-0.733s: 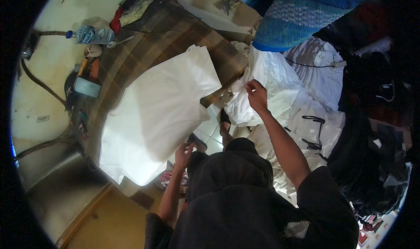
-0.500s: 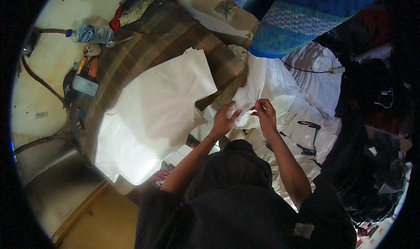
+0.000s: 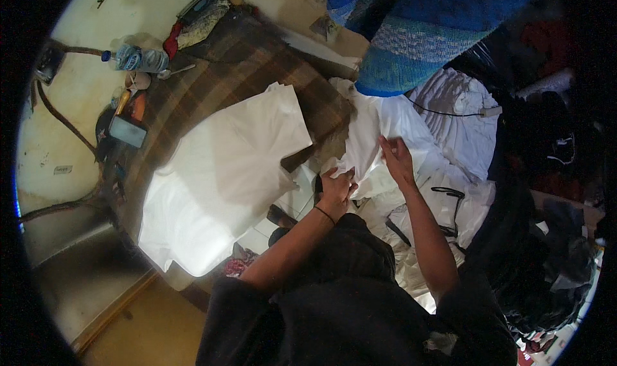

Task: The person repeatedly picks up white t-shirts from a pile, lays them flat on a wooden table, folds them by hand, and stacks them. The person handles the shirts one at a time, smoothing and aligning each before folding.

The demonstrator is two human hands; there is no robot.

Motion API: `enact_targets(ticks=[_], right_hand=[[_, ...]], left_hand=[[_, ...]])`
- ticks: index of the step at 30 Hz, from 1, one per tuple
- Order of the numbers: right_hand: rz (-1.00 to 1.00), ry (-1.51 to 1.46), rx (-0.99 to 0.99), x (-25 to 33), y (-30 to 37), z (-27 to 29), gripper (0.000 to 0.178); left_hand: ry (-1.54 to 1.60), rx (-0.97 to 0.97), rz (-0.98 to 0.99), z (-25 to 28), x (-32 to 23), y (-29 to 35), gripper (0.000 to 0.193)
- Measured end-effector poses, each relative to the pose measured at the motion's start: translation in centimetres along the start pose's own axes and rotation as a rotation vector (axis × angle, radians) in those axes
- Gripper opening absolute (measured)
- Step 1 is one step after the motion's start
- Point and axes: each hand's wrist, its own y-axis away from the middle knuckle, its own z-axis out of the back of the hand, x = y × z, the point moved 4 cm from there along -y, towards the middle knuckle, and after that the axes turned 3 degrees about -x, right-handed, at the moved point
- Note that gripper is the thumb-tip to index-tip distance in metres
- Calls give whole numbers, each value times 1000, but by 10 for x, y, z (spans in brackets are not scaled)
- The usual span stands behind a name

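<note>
A: Obs.: where's the white cloth [image 3: 366, 118], relative to the fingers?
B: From my spot, its near edge sits in the left hand's [image 3: 339, 187] curled fingers; the rest spreads beyond. The right hand's [image 3: 397, 161] fingers point forward against it; pinching, cannot tell.
A: Pose?
B: Left forearm slants rightward; right reaches ahead. White shirt [image 3: 234, 167]: left of the left fingers, apart.
</note>
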Motion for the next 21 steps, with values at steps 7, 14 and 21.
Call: enact_targets(ticks=[7,14,21], right_hand=[[187,272,148,47,-63,-24,42],[-94,-1343,-47,21,93,103,26],[-211,-905,17,-61,213,105,22]], left_hand=[[14,294,208,-17,-3,42,45],[-193,398,640,-40,9,86,61],[-370,552,-43,2,6,92,37]])
